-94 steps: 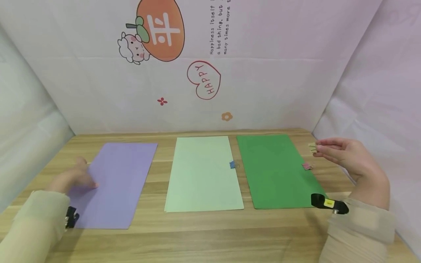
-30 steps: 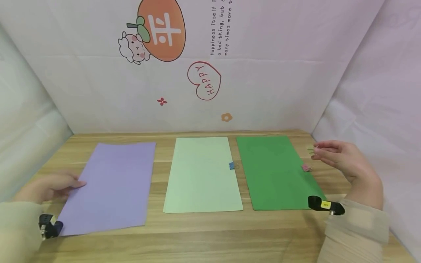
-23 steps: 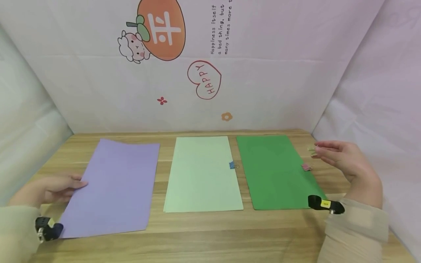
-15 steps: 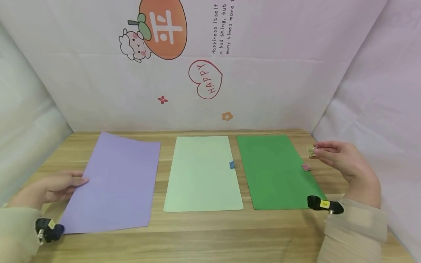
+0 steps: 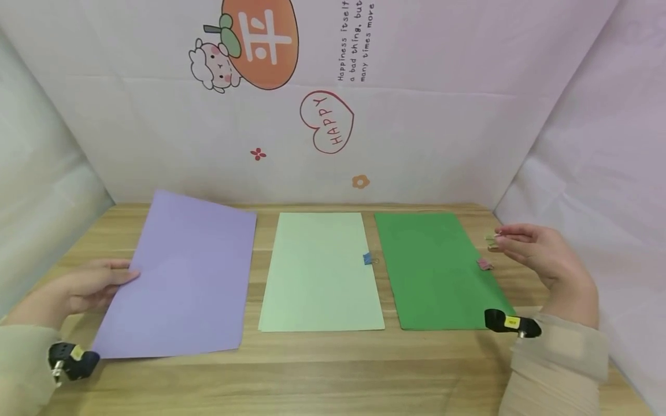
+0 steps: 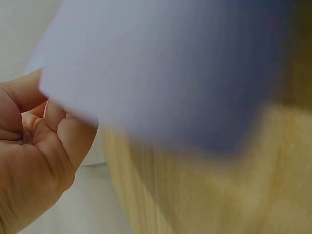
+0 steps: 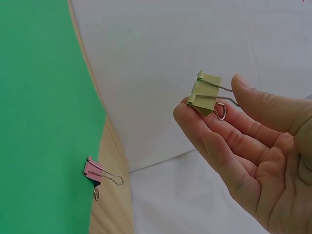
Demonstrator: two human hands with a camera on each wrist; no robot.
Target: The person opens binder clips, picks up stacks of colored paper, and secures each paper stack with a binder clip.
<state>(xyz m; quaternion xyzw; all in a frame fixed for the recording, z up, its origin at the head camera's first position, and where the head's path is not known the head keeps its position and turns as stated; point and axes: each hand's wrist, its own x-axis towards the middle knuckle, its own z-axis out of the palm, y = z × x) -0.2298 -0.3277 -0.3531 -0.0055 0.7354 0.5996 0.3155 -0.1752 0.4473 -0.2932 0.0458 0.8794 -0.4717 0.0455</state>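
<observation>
Purple paper is pinched along its left edge by my left hand, thumb on top and fingers beneath. Its far left corner is raised off the table. In the left wrist view the thumb and curled fingers grip the purple paper at its edge. My right hand holds a yellow-green binder clip in the air, right of the green paper. Seen from the right wrist, the binder clip sits between thumb and fingers, its wire handles toward the thumb.
Pale green paper lies mid-table with a blue binder clip on its right edge. Green paper lies to the right, with a pink binder clip on its right edge. White cloth hangs behind the wooden table.
My left hand, blurred over the purple paper earlier, took hold of its left edge. Since then the paper's far left corner has risen. My right hand has barely moved, still holding the binder clip.
</observation>
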